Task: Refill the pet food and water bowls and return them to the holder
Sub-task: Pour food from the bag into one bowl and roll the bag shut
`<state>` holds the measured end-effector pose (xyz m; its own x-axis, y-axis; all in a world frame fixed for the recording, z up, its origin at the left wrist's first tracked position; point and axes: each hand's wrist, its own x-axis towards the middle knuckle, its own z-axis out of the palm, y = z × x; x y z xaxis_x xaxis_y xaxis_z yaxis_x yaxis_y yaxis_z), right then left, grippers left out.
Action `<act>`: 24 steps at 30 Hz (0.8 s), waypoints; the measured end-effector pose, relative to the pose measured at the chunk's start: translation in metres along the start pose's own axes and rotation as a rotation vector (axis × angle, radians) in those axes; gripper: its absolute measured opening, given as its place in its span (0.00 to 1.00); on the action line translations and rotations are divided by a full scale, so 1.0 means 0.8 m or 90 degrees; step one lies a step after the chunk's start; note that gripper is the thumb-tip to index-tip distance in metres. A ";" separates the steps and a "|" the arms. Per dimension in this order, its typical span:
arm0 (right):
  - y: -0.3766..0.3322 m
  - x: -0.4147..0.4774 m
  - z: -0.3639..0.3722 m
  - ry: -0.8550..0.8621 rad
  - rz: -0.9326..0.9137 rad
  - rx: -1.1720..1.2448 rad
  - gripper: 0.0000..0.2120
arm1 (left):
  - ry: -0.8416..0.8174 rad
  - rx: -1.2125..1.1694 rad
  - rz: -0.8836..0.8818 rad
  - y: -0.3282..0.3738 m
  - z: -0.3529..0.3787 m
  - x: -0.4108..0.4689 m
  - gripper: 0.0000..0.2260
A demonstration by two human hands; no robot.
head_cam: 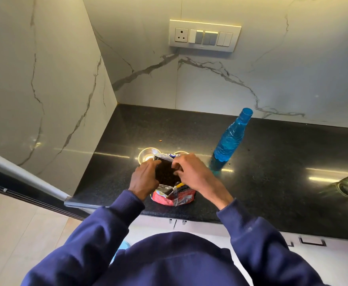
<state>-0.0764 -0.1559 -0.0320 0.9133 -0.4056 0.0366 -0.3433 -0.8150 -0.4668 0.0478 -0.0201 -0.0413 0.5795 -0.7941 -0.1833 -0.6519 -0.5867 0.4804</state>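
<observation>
Black speckled desk (272, 162) against marble walls; mid-frame, both hands (146, 178) (191, 172) hold open a red kibble bag (169, 195)

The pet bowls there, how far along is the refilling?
Early on. Both steel bowls sit on the black counter behind the food bag, the left one looking empty. Left hand and right hand are pulling the bag open; kibble shows inside. Still left: pouring food, adding water from the blue bottle, returning the bowls to a holder not in view.
</observation>
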 end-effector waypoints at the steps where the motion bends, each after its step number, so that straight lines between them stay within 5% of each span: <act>1: 0.002 0.002 0.001 -0.033 0.022 -0.040 0.15 | -0.005 0.018 0.006 0.001 0.000 -0.001 0.27; 4: 0.016 0.005 0.003 -0.134 0.039 -0.147 0.35 | -0.047 0.071 0.037 0.006 0.000 0.002 0.30; 7: 0.026 0.007 0.001 -0.190 0.015 -0.209 0.45 | -0.076 0.102 0.057 0.010 0.003 0.008 0.33; 10: 0.030 0.011 0.000 -0.192 0.035 -0.186 0.44 | -0.074 0.053 0.071 0.003 -0.002 0.014 0.32; 14: 0.032 0.007 -0.004 -0.223 0.028 -0.178 0.30 | 0.010 0.019 0.099 -0.008 -0.004 0.009 0.23; 18: 0.025 -0.001 -0.005 0.004 0.082 -0.143 0.22 | 0.127 -0.017 0.121 -0.005 0.000 0.012 0.20; 24: 0.014 0.025 -0.004 0.068 0.207 -0.312 0.35 | 0.153 -0.018 0.210 0.012 0.000 0.045 0.18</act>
<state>-0.0625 -0.1748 -0.0333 0.7264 -0.6846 0.0606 -0.6855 -0.7281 -0.0077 0.0623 -0.0547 -0.0433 0.4413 -0.8774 0.1882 -0.8104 -0.2997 0.5034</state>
